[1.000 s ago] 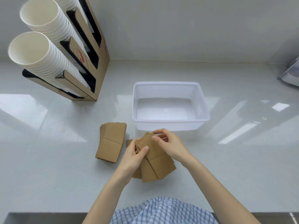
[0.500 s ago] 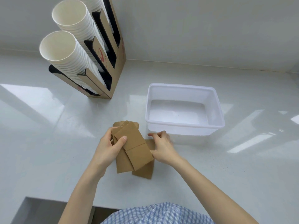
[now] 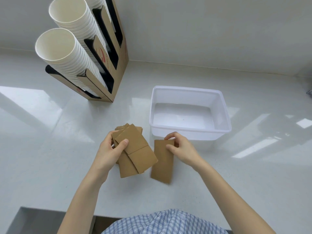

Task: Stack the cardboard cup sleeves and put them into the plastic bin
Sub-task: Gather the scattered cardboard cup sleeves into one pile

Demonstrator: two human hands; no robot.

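Observation:
My left hand grips a loose bundle of flat brown cardboard cup sleeves, thumb on top, held just above the white counter. More sleeves lie beneath and behind that bundle. My right hand pinches the top end of a single flat sleeve, which hangs or rests to the right of the bundle. A translucent white plastic bin stands just beyond my right hand, with nothing inside it.
A cardboard cup dispenser holding two rows of stacked white paper cups leans at the back left. The counter's front edge runs below my arms. A wall closes the back.
My left hand carried the sleeve bundle left, over the other pile. My right hand took hold of the single sleeve left on the counter and drew it to the right.

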